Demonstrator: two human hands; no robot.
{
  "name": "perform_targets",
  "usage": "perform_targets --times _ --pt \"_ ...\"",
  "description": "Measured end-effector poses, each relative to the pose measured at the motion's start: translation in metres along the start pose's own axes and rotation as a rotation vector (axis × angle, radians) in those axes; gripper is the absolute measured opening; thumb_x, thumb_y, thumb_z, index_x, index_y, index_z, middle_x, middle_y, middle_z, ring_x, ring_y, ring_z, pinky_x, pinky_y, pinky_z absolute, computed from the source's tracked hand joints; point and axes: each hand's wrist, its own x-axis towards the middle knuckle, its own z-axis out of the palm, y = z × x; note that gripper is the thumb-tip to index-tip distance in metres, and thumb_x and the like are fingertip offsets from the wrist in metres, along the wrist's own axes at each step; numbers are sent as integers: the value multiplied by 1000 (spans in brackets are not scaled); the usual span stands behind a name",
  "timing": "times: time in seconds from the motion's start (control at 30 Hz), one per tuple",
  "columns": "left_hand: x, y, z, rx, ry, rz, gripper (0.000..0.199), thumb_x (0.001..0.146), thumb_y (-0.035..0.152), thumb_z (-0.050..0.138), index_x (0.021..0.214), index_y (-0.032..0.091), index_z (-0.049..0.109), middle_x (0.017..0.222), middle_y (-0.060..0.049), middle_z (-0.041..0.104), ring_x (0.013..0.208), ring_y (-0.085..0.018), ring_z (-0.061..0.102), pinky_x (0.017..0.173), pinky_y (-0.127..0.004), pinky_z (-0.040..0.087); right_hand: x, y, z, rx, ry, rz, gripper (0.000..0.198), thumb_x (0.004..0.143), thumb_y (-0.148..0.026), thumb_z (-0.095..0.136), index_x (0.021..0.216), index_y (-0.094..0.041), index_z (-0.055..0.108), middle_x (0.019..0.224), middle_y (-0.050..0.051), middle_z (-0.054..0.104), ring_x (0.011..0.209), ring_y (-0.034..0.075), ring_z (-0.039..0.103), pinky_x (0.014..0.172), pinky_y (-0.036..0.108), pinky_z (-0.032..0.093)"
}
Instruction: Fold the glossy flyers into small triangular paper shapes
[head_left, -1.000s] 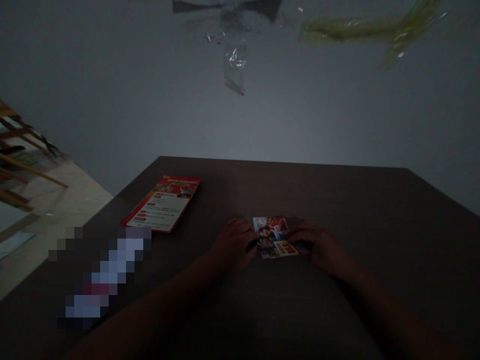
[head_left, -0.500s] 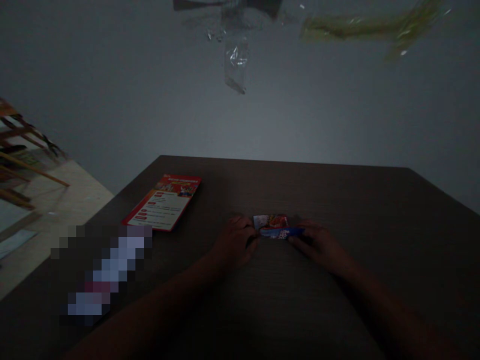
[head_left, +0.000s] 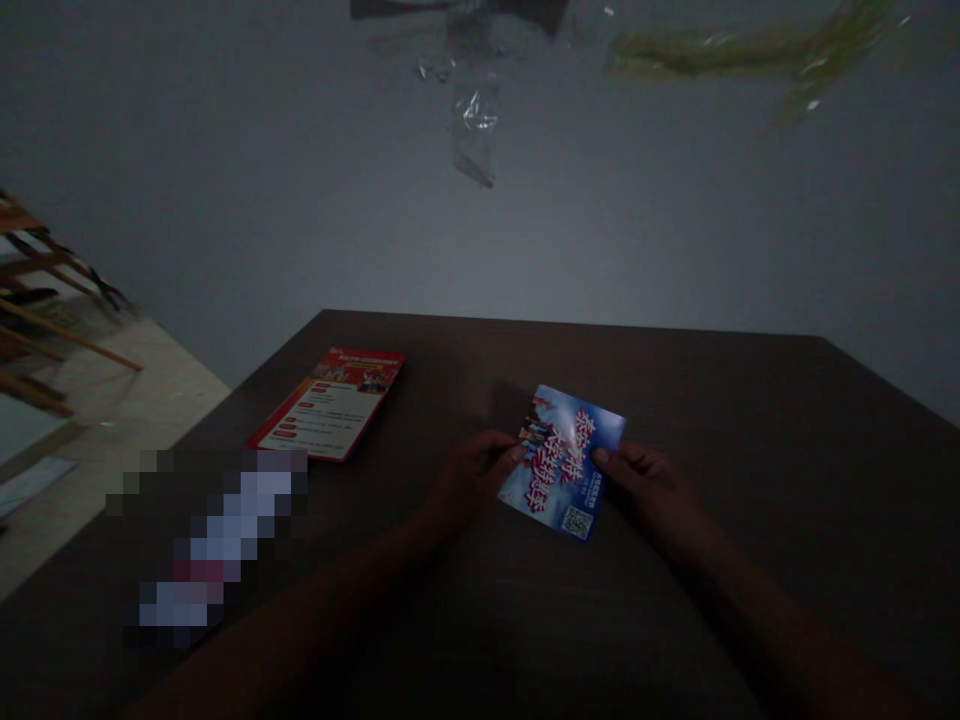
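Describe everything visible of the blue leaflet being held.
The leaflet looks like glossy paper or card: blue and white, with large red-and-white lettering, a small picture at left and a QR code near its lower corner. It is held turned askew over the table, between the left hand and right hand, thumbs at its side edges.

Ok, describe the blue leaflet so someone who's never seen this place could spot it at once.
Start from the dark table by the grey wall. Over its middle, the left hand and right hand hold the leaflet. It is mostly blue with red-and-white lettering and a QR code, while the flyer lying further left is red and white.
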Motion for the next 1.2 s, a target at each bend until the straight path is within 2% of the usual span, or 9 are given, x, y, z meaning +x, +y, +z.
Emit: perform_targets --times 0.13,0.3,0.4,0.5,0.73,0.9,0.97,1.07,1.2 --pt "1 0 5 -30 -57 -130 20 80 34 57 84 17 67 77 -4 68 69 -16 61 60 -25 44 4 -2 -1 -45 22 27 41 70 -52 65 88 -15 67 76 7 71 66 21 65 65 34 50" --pt "0 -5 5 245 -175 -109 35 83 37 52 112 19 59 78 -2 66 68 -15 60 63 -26 45 5 -11 -8 -574 129 -38 52 73 -44 63 116 -15 56 70 5 70 62 21 66 57 31 48" --pt "2 -5 3 423 -253 -13 31 86 34 49 111 20 60 90 -4 67 80 -16 60 73 -29 45 2 -15 -11 -792 205 -87 55 78 -45 56 125 -17 50 66 3 70 58 21 65 54 30 47" --pt "7 -3 1 547 -349 143 26 89 28 45 106 21 63 98 -4 65 90 -17 57 83 -30 42 0 -16 -14 -873 230 -159 50 81 -44 52 123 -17 53 73 5 71 63 21 66 56 31 48" --pt "22 -5 -3 720 -444 390 29 92 25 37 106 19 62 92 -6 61 88 -17 52 82 -30 41 0 -10 -10 -921 -42 -420 23 84 -32 51 99 -20 64 92 6 69 81 19 65 75 33 51" --pt "20 -8 -2 826 -377 468 25 92 25 39 102 19 61 100 -6 58 94 -18 49 85 -31 40 -3 -8 3 -1076 -193 -615 19 86 -26 52 100 -21 64 99 7 67 94 20 60 85 36 48" --pt "13 -5 2 878 -350 489 24 91 23 39 100 18 61 104 -7 57 97 -18 48 86 -32 40 -4 -7 8 -1164 -233 -639 20 86 -24 51 102 -20 64 102 7 66 96 21 58 87 37 47" --pt "-2 1 8 961 -396 519 23 91 22 38 99 16 59 104 -8 57 97 -20 49 84 -33 42 -6 -5 14 -1253 -260 -638 22 87 -23 49 103 -20 64 105 7 64 97 21 57 88 38 48" --pt "-18 10 16 1054 -396 484 25 90 19 39 109 13 54 111 -10 56 100 -23 50 83 -36 44 -7 -3 19 -1316 -274 -661 28 88 -20 46 112 -20 60 115 7 61 104 22 55 92 40 46"
